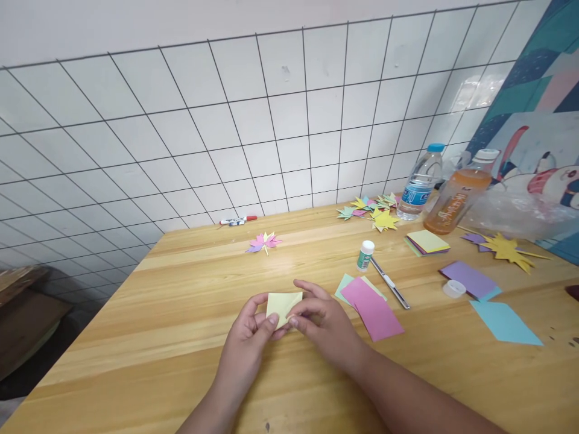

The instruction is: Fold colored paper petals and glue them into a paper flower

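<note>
A small pale yellow sheet of paper is held just above the wooden table, between both hands. My left hand pinches its left side, thumb on top and fingers underneath. My right hand pinches the lower right edge between thumb and index finger, where a diagonal crease or folded edge shows; another finger sticks out above. To the right of the hands lie pink paper and green paper, partly overlapping. A glue stick stands upright behind them, next to a utility knife.
Paper leaves lie near the back, below two markers. More cut leaves sit by a water bottle and an orange drink bottle. At right are a paper stack, purple paper, a white cap and blue paper.
</note>
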`<state>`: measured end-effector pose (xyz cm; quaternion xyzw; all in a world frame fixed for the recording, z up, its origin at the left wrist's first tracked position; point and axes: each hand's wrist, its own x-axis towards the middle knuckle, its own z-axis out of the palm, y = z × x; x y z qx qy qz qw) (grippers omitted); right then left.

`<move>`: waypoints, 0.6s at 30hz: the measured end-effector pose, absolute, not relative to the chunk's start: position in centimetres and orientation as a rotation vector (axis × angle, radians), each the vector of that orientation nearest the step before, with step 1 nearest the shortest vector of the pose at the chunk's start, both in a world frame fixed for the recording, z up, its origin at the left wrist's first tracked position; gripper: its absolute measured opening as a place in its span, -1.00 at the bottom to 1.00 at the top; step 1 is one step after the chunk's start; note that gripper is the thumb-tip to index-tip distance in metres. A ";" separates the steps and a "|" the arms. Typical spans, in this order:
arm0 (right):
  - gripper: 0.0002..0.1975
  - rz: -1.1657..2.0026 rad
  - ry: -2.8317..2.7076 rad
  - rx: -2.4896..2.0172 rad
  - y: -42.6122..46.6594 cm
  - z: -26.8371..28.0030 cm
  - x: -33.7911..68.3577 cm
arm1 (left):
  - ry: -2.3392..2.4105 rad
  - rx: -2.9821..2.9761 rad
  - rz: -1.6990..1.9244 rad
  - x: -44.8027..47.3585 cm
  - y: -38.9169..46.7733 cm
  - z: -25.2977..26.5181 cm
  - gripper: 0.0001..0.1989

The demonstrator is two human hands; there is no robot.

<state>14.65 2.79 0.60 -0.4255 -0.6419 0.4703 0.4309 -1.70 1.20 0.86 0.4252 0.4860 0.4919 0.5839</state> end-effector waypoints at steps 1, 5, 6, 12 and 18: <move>-0.90 1.206 -1.547 -1.066 2.8 0.7 14.6 | 1.139 0.986 1.155 -1.6 1.2 0.8 -0.52; -0.93 1.278 -1.425 -1.105 2.8 0.9 14.2 | 1.169 1.057 1.152 -1.4 0.9 0.6 -0.55; -0.92 1.286 -1.418 -1.111 2.7 1.0 14.2 | 1.179 1.079 1.153 -1.3 0.8 0.6 -0.56; -0.86 1.271 -1.339 -1.125 2.7 1.1 14.3 | 1.160 1.151 1.166 -1.4 0.5 1.2 -0.60; -0.86 1.227 -1.354 -1.129 2.6 1.3 14.4 | 1.191 1.218 0.893 -1.6 0.9 1.1 -0.65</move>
